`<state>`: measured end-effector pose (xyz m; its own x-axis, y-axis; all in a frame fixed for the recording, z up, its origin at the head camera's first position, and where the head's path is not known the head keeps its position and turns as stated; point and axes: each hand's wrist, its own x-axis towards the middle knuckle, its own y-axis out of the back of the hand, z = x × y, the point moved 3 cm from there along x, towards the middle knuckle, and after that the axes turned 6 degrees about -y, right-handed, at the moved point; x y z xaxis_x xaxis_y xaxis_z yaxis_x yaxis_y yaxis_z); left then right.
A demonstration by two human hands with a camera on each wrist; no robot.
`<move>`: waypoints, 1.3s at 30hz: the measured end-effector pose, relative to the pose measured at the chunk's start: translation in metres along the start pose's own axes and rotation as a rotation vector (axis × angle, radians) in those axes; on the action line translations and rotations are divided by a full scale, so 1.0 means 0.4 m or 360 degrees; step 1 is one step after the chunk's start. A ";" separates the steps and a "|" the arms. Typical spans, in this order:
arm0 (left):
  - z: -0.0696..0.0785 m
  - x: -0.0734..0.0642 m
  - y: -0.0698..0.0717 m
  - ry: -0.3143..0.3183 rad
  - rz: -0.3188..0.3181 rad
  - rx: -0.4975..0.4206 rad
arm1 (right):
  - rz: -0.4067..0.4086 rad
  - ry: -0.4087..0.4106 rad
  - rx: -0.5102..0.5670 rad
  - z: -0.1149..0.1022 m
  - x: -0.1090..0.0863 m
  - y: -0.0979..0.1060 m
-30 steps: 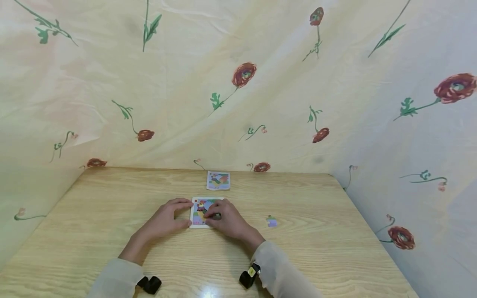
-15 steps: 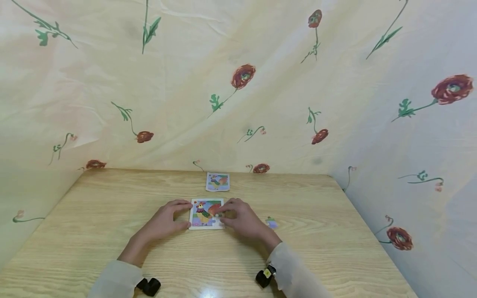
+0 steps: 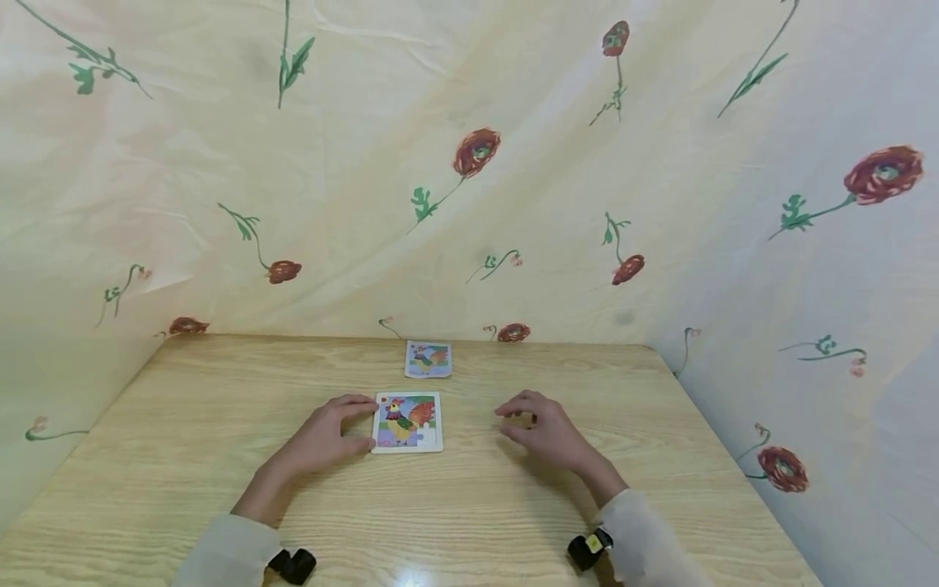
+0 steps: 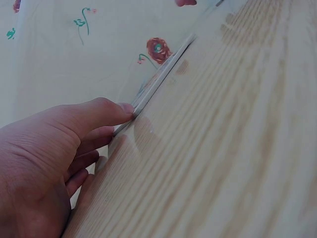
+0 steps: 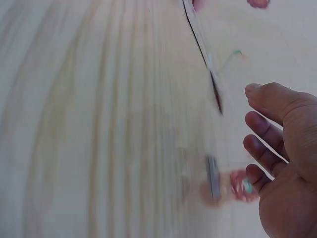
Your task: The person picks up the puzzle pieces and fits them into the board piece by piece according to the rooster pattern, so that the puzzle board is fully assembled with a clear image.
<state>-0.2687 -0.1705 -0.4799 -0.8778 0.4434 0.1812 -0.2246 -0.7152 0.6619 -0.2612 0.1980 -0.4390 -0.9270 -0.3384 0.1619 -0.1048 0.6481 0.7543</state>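
A square jigsaw puzzle [image 3: 405, 420] with a rooster picture and white border lies on the table. Its lower right corner shows a bare white, piece-shaped gap. My left hand [image 3: 326, 432] touches the puzzle's left edge, index finger near the upper corner and thumb at the lower one. In the left wrist view the thumb rests against the board's thin rim [image 4: 163, 74]. My right hand [image 3: 546, 430] hovers right of the puzzle, fingers loosely bent and holding nothing. Close to its fingers a loose puzzle piece [image 5: 213, 176] shows edge-on in the right wrist view; the hand hides it in the head view.
Behind the puzzle lies a picture card [image 3: 429, 359] with the same rooster. The wooden table [image 3: 220, 391] ends at a flower-printed cloth [image 3: 352, 163] hanging along the back and sides.
My right hand has left the puzzle's right part and moved right, over the spot where the loose piece was visible. The rooster's tail now shows in the puzzle. My left hand has stayed.
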 end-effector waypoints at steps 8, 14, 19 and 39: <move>-0.001 0.001 0.000 0.0001 0.0011 0.0009 | 0.0128 -0.0036 -0.0038 0.058 -0.042 0.057; -0.005 0.003 -0.002 -0.0016 0.0011 0.0015 | 0.0095 -0.0146 -0.0029 0.101 -0.067 0.078; -0.007 0.004 -0.004 -0.0017 0.0011 -0.0004 | 0.0046 -0.0224 -0.0024 0.130 -0.076 0.083; -0.006 -0.001 -0.003 0.0005 0.0003 -0.0003 | -0.0010 -0.0162 -0.0076 0.152 -0.081 0.060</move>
<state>-0.2689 -0.1711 -0.4825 -0.8794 0.4406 0.1801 -0.2239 -0.7169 0.6602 -0.2557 0.2660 -0.4646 -0.9584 -0.2698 0.0935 -0.0957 0.6120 0.7850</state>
